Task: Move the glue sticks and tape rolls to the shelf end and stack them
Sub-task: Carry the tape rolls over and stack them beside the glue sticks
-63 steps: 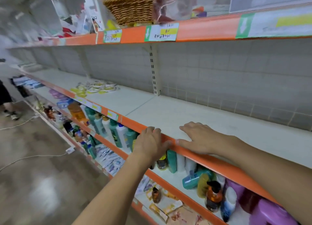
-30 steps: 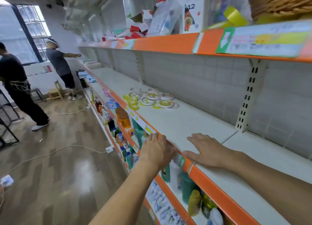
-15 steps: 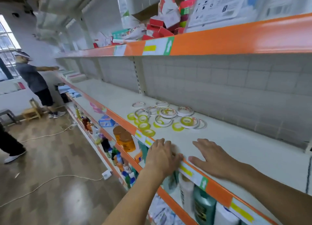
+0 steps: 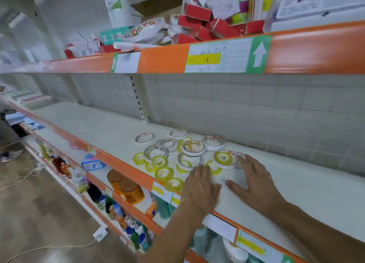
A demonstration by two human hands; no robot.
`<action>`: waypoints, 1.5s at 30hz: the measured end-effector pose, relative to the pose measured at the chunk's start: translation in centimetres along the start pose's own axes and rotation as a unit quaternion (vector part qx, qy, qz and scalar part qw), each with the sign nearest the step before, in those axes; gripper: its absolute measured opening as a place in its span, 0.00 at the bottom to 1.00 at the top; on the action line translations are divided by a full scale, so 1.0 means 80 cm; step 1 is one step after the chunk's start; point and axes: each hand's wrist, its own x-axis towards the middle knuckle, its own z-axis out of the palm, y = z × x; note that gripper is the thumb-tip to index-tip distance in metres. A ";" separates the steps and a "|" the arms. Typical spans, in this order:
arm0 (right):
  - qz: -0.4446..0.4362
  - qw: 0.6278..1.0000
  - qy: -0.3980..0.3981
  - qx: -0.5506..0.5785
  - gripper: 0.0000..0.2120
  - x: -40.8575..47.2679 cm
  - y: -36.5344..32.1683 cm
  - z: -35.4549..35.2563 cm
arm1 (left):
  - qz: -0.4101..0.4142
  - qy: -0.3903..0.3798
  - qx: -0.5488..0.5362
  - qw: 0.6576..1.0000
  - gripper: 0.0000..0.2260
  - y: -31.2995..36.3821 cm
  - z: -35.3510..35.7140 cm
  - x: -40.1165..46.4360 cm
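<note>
**Currently: both hands arriving at the tape rolls, nothing gathered**

Presently the person is standing at the middle shelf, and both hands are lying flat on its white surface. The left hand is resting palm down near the orange front lip, fingers straight and close together, tips just touching the nearest yellow roll. The right hand is lying beside it, fingers spread, tips reaching the edge of a large white-sided roll. Neither hand is gripping anything.

The tape rolls are lying scattered flat in a loose cluster directly ahead of the hands, some overlapping, small yellow ones toward the front and wider printed ones toward the back wall. No glue sticks are identifiable on this shelf.

In my judgement, the step in hand is the approach for the first gathering; no stacking is showing. The next move is calling for curling fingers round several rolls, or sweeping them together, without nudging the front yellow ones over the lip.
</note>
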 end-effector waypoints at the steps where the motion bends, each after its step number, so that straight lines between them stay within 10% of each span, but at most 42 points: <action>1: 0.009 1.000 0.004 0.008 0.45 0.009 0.000 0.002 | 0.004 0.004 -0.001 1.000 0.32 -0.003 0.003 0.010; 16: 0.068 0.989 -0.123 0.052 0.51 0.114 -0.015 0.001 | 0.003 0.112 -0.010 0.994 0.28 -0.009 0.036 0.060; 45: 0.051 0.996 0.068 -0.003 0.47 -0.030 0.032 0.005 | 0.028 0.169 -0.183 0.968 0.29 -0.012 0.030 0.049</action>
